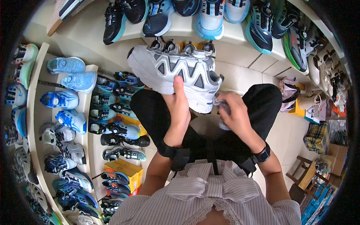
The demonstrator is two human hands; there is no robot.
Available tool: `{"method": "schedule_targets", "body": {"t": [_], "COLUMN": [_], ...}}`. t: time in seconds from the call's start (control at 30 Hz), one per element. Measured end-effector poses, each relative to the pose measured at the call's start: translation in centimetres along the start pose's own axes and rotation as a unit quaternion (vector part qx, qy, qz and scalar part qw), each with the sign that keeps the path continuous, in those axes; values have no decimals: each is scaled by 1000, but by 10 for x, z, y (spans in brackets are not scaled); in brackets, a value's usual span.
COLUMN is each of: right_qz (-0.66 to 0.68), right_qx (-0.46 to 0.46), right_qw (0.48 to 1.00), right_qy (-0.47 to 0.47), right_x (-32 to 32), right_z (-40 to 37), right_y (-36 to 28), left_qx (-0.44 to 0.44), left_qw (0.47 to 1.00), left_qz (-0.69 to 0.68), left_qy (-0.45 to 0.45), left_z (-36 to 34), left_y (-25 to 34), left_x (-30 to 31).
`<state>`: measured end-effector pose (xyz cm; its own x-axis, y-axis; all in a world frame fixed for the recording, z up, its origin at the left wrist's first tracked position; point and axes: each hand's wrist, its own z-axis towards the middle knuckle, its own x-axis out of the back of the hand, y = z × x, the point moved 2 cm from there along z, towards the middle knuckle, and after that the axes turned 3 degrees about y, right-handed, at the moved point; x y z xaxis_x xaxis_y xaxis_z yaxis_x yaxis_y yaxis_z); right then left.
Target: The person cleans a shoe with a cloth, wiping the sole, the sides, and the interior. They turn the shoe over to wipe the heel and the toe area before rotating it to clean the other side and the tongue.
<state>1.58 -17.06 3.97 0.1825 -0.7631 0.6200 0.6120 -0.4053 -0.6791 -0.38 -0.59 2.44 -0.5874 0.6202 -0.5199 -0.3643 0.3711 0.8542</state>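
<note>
A white and silver sneaker (176, 73) with dark mesh panels is held up on its side over my lap, its toe to the left and its heel to the right. My left hand (177, 108) grips it from below, thumb pressed on the thick white sole and the other fingers hidden under it. At the heel, my right hand (235, 112) is closed around a crumpled grey cloth (224, 125). A bit of that cloth pokes out between the fingers, right at the heel's edge.
Shoes such as a blue sneaker (60, 99) fill a stepped shelf (35, 93) on the left. More sneakers line a curved ledge (183, 26) ahead. Yellow shoe boxes (127, 172) stand lower left; a wooden stool (305, 174) is at the right.
</note>
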Motion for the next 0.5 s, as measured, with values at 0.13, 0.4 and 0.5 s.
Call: {"method": "schedule_targets", "body": {"t": [0.13, 0.4, 0.5], "right_qz": [20, 39, 69], "right_qx": [-16, 5, 29], "right_qw": [999, 997, 993], "right_qy": [39, 71, 92], "right_x": [4, 8, 10], "right_z": [6, 0, -5], "right_y": [-1, -14, -14], "left_qx": [63, 162, 230], "left_qw": [998, 986, 968], "left_qz": [-20, -40, -82], "left_qy": [21, 2, -47], "left_z": [-2, 1, -1], "left_y": [2, 3, 10], "left_x": [-5, -2, -7]}}
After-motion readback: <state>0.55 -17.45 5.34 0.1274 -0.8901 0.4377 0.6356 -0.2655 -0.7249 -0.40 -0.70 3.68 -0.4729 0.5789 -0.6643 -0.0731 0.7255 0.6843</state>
